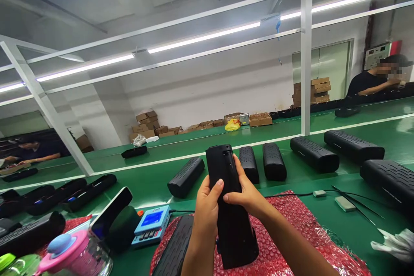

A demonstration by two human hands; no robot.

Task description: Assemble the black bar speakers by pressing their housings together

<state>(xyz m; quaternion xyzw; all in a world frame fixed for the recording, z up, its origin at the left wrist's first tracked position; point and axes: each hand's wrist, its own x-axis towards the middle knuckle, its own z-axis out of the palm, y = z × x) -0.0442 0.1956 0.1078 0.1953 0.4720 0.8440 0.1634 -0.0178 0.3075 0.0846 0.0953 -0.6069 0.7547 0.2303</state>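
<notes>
Both my hands hold a long black speaker housing (231,224) upright over a red bubble-wrap mat (291,241). My left hand (207,209) grips its left side with the thumb pressed on the front. My right hand (247,194) wraps its right side, thumb on the front face. A second ribbed black speaker (174,248) lies on the mat by my left forearm.
Several black speakers (273,160) lie on the green conveyor belt (152,181). A blue tester (151,224), a phone on a stand (111,215), and a pink-lidded bottle (76,254) sit at the left. Tweezers and small pads (344,202) lie at the right. Co-workers sit at both far ends.
</notes>
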